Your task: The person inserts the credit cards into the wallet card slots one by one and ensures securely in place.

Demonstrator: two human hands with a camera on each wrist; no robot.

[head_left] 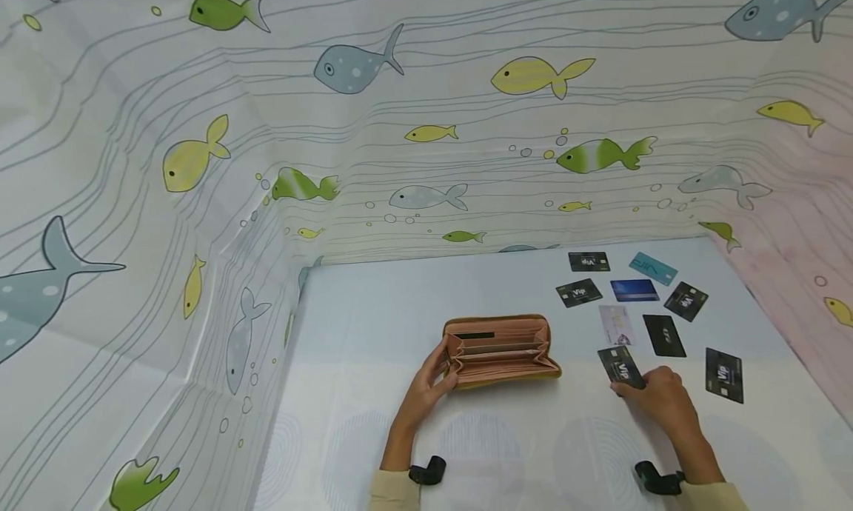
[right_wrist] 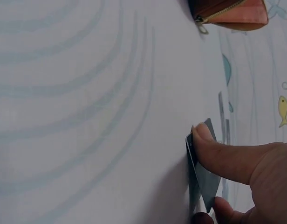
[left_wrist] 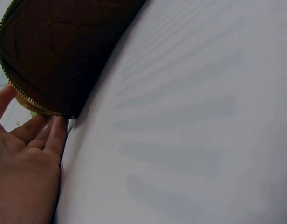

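A brown zip-around wallet [head_left: 501, 348] lies unzipped on the table, its pleated tan compartments facing up. My left hand [head_left: 421, 394] holds it by the left end, thumb at the near corner and fingers along the side. In the left wrist view, fingertips [left_wrist: 58, 125] touch the zipper edge of the quilted wallet [left_wrist: 64, 51]. Off to the right, my right hand [head_left: 663, 401] pinches a black VIP card [head_left: 620, 364] between thumb and fingers. From the right wrist, the card [right_wrist: 206, 179] appears tilted up, with a second dark edge beside it; I cannot tell whether that is another card.
Several cards lie spread at the right: black ones [head_left: 724, 375], a blue one [head_left: 634, 290], a teal one [head_left: 653, 268] and a pale one [head_left: 617, 325]. The white table [head_left: 373, 311] is backed by a fish-patterned sheet [head_left: 413, 163].
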